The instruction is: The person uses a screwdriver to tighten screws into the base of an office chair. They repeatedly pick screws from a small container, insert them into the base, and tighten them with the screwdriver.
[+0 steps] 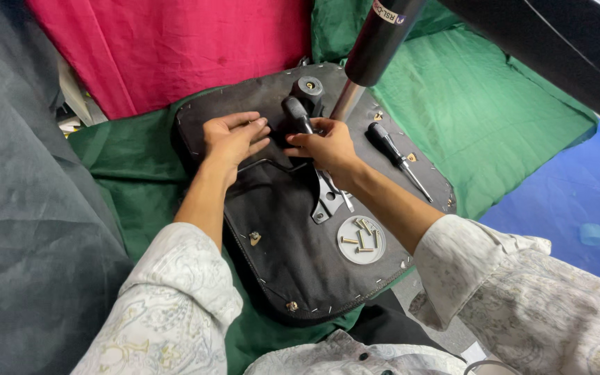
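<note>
An upturned chair seat (279, 236) covered in black fabric lies on green cloth, with a metal mechanism plate (328, 201) bolted near its middle. My left hand (232, 137) rests flat on the seat's far left part, fingers spread. My right hand (324, 146) grips the black lever handle (294, 110) that sticks up from the mechanism. A gas-lift column (369, 48) rises just behind my right hand. A round grey dish (361, 239) holding several bolts sits on the seat by my right forearm.
A black-handled screwdriver (394, 154) lies on the seat to the right of my hand. Green cloth (480, 104) spreads right, red cloth (175, 48) behind, grey cloth (22, 208) left. A blue floor (578, 201) shows at the right edge.
</note>
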